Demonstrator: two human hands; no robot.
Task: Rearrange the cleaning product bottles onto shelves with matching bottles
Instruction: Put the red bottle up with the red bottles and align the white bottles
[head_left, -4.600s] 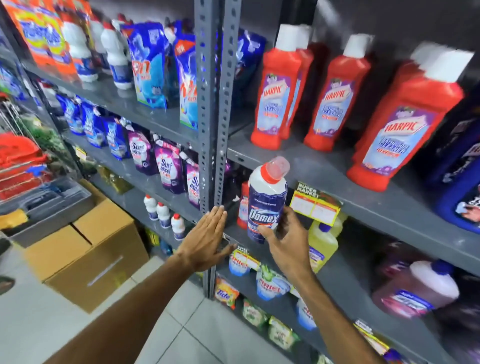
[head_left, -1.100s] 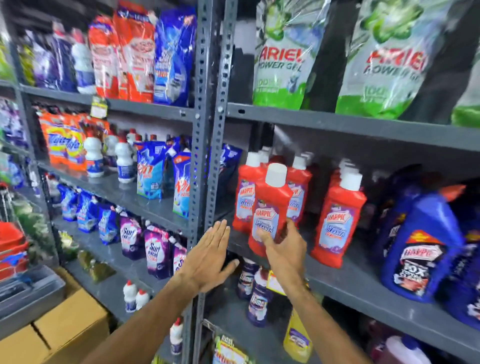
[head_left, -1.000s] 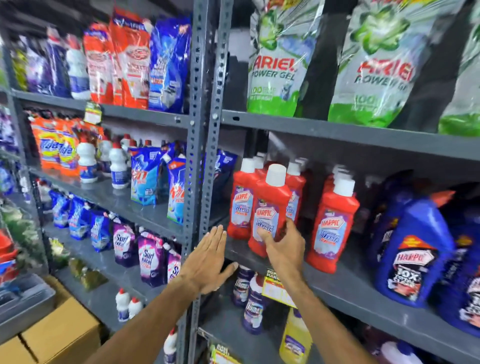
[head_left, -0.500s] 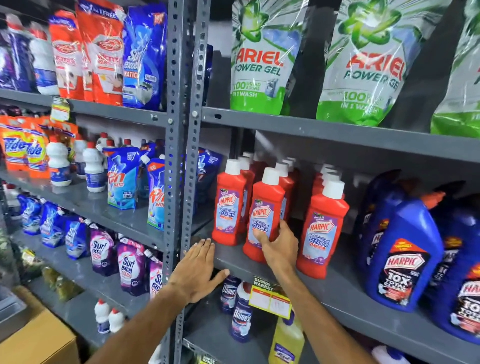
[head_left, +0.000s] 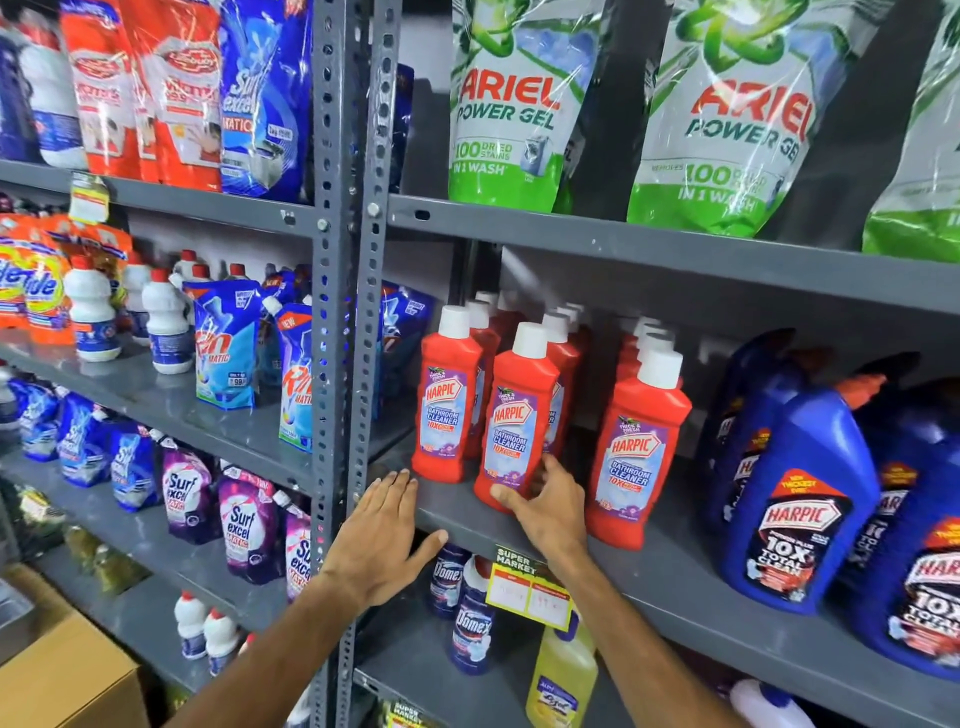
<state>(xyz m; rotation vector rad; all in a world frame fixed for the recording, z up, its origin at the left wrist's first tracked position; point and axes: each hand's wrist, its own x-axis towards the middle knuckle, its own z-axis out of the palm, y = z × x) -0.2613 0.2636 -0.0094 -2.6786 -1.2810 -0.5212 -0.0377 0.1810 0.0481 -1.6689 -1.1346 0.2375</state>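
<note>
A red Harpic bottle (head_left: 519, 415) is gripped low on its body by the right hand (head_left: 550, 506), thumb at the base, fingers wrapped behind the right side. The bottle is stood upright on the grey shelf (head_left: 675, 582), just beside more red Harpic bottles (head_left: 636, 447) with white caps. The left hand (head_left: 382, 540) is laid flat, fingers spread, against the shelf edge next to the perforated upright post (head_left: 358, 312). Large blue Harpic jugs (head_left: 789, 499) are seen further right on the same shelf. Ariel Power Gel pouches (head_left: 511, 104) are lined on the shelf above. Domex bottles (head_left: 470, 629) and a yellow price tag (head_left: 527, 587) are visible below.
</note>
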